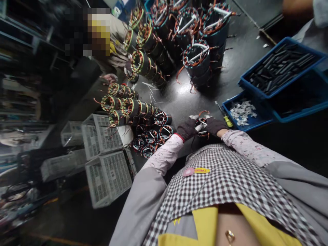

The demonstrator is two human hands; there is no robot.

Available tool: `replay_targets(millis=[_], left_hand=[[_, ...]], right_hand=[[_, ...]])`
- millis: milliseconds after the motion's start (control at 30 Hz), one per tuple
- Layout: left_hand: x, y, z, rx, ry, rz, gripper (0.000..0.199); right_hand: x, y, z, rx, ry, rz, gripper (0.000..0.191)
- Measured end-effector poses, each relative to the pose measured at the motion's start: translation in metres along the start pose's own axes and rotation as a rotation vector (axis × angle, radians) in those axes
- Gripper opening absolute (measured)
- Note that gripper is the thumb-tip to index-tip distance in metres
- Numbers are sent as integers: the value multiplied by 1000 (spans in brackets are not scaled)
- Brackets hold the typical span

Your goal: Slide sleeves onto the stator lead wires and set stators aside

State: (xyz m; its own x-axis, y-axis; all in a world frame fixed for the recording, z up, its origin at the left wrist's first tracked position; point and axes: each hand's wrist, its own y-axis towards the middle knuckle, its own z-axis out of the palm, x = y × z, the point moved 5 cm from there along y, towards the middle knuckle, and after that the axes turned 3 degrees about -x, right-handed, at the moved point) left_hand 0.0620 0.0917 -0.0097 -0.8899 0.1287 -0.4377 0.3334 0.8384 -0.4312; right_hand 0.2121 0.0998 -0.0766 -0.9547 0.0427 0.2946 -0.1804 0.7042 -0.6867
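Note:
Both hands wear dark gloves with pale fingertips. At the table's near edge, my left hand [189, 127] closes on the left side of a small wire-wound ring [202, 132]. My right hand [214, 125] grips the same ring from the right. White pieces and a loop of orange wire show at the top of the ring, between the hands. Small dark cylinders with coloured wires [151, 136] stand just left of my left hand. To the right of my right hand lies a tool with a yellow-green handle [228, 121].
Stacked wound cylinders [138, 107] and taller ones [196, 56] stand on the dark table [176, 102]. Right are a blue tray of white scraps [263, 122] and a blue bin of black strips [282, 54]. Grey crates [109, 177] sit lower left. Another person's arm [115, 25] reaches in upper left.

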Motion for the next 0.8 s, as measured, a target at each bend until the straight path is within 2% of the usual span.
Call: replay_targets(millis=[67, 100, 167, 233, 300, 400, 467, 600, 700, 733, 800], left_hand=[[3, 21, -2, 5, 134, -9, 70], [4, 31, 1, 45, 172, -12, 68], [5, 43, 14, 137, 207, -14, 53], [5, 46, 28, 160, 183, -33, 44], [8, 43, 38, 107, 41, -126, 43], [21, 37, 49, 33, -304, -391, 45], [25, 36, 52, 13, -386, -494, 45], [13, 33, 53, -65, -201, -470, 43], [3, 24, 51, -95, -211, -411, 39], [6, 21, 44, -106, -235, -404, 36], [26, 17, 16, -168, -262, -442, 31]], right_hand=[[0, 1, -1, 5, 9, -14, 52], [0, 1, -1, 4, 14, -16, 51], [-1, 3, 1, 2, 20, -12, 49], [-3, 4, 4, -3, 18, -1, 47], [-2, 5, 7, -20, 18, -4, 47], [0, 4, 9, -35, 22, -3, 47], [4, 1, 8, -39, 28, -7, 48], [10, -7, 5, -24, 67, 12, 51], [12, -12, 6, 18, 94, 56, 50], [12, -13, 7, 26, 98, 62, 49], [14, -15, 7, 27, 100, 63, 47]])
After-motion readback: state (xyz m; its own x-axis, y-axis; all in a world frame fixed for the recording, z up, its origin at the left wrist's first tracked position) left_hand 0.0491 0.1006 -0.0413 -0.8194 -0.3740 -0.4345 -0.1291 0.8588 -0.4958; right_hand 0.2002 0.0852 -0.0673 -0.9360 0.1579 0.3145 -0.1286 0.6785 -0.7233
